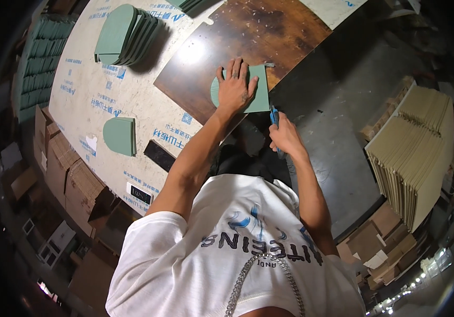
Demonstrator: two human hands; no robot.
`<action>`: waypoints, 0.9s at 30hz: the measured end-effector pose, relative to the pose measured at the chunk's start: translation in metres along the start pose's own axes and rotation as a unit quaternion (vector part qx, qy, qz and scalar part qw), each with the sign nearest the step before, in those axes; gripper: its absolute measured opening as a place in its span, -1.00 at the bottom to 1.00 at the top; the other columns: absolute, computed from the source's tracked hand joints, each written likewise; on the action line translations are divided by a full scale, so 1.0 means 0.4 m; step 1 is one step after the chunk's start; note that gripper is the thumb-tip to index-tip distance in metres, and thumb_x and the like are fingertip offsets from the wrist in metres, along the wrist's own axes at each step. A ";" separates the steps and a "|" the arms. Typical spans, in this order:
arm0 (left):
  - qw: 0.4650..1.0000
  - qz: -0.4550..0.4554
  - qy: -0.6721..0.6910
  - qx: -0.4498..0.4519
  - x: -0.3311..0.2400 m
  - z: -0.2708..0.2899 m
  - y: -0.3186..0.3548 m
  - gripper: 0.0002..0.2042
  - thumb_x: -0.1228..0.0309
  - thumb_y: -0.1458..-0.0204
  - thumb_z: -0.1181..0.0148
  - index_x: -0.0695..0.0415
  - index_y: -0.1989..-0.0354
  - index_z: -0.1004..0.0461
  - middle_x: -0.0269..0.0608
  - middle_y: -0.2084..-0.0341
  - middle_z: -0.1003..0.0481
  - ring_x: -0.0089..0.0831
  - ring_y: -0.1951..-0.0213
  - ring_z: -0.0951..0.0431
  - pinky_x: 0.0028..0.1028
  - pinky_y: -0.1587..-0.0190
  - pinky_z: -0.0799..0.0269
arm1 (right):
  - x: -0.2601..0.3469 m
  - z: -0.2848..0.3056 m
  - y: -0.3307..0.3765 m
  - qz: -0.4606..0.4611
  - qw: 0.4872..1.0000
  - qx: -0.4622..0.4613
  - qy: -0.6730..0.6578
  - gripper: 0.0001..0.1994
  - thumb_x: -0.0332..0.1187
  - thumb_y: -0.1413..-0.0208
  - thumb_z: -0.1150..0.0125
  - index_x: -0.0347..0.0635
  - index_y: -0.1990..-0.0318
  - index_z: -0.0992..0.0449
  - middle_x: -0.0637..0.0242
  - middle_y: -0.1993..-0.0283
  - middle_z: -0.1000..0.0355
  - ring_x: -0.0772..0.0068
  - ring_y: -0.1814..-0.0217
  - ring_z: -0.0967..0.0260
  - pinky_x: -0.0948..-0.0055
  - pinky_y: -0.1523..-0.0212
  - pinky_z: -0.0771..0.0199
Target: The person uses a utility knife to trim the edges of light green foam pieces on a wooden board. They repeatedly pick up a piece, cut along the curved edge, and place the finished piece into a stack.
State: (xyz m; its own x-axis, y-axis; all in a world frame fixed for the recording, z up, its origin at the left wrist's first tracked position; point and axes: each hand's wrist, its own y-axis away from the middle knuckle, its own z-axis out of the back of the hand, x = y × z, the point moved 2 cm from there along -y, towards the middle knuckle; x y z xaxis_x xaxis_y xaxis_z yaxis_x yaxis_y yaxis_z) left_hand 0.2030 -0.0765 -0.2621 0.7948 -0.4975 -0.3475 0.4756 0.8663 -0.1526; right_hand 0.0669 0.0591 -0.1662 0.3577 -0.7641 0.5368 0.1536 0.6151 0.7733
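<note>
My left hand (234,90) lies flat with its fingers spread on a green board piece (260,95), rounded at its left end and straight along its right side. Under it is a brown marbled board (266,31), and the piece's straight side lies near that board's right edge. In my right hand (287,136) is a blue utility knife (274,115), its front end close to the piece's near right corner. Whether the blade touches the piece, I cannot tell. A small pale strip (270,65) sits at the far right corner.
On the white printed table (73,105) stand a tall stack of green pieces (118,34), a smaller green stack (119,136), a dark phone (159,155) and a small device with a dark display (140,195). Cardboard sheets (412,153) are stacked at the right.
</note>
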 end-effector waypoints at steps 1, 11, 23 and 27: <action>1.000 0.002 0.001 -0.001 -0.002 -0.002 0.001 -0.45 0.02 -0.29 0.07 0.19 -0.28 -0.27 -0.03 -0.35 -0.22 -0.10 -0.41 -0.11 0.13 -0.38 0.18 | 0.011 0.000 0.012 -0.006 1.000 0.002 0.004 -0.46 -0.43 -0.15 0.07 -0.58 -0.27 -0.15 -0.05 0.46 -0.51 0.19 0.62 -0.52 0.23 0.48 -0.57; 1.000 0.003 0.000 0.003 -0.003 -0.002 -0.007 -0.46 0.03 -0.27 0.04 0.18 -0.26 -0.28 -0.02 -0.34 -0.23 -0.11 -0.41 -0.11 0.11 -0.36 0.16 | -0.032 -0.052 0.008 0.010 0.998 -0.030 0.058 -0.68 -0.41 -0.23 0.09 -0.60 0.04 -0.24 -0.10 0.57 -0.48 0.11 0.63 -0.53 0.19 0.52 -0.58; 1.000 -0.005 -0.018 0.001 0.008 -0.014 -0.004 -0.47 0.03 -0.26 0.03 0.21 -0.22 -0.32 0.01 -0.32 -0.23 -0.08 -0.40 -0.12 0.16 -0.34 0.16 | -0.085 -0.128 -0.020 0.012 0.984 -0.128 0.125 -0.70 -0.32 -0.31 -0.03 -0.50 0.14 -0.29 -0.34 0.34 -0.51 -0.36 0.25 -0.52 -0.10 0.27 -0.57; 1.000 -0.008 -0.029 0.009 0.002 -0.015 -0.002 -0.45 0.02 -0.27 0.04 0.22 -0.24 -0.29 0.01 -0.33 -0.22 -0.07 -0.41 -0.09 0.17 -0.35 0.16 | -0.090 -0.144 -0.024 0.041 0.978 -0.161 0.130 -0.70 -0.32 -0.31 -0.03 -0.50 0.16 -0.27 -0.33 0.43 -0.49 -0.35 0.35 -0.52 -0.08 0.37 -0.57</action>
State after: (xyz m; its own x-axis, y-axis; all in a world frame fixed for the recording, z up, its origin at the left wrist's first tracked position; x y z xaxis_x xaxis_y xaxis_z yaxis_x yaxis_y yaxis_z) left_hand 0.2010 -0.0772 -0.2678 0.8078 -0.5129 -0.2906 0.4940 0.8579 -0.1413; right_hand 0.1055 0.0918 -0.2123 0.5965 -0.6599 0.4568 0.3808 0.7337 0.5627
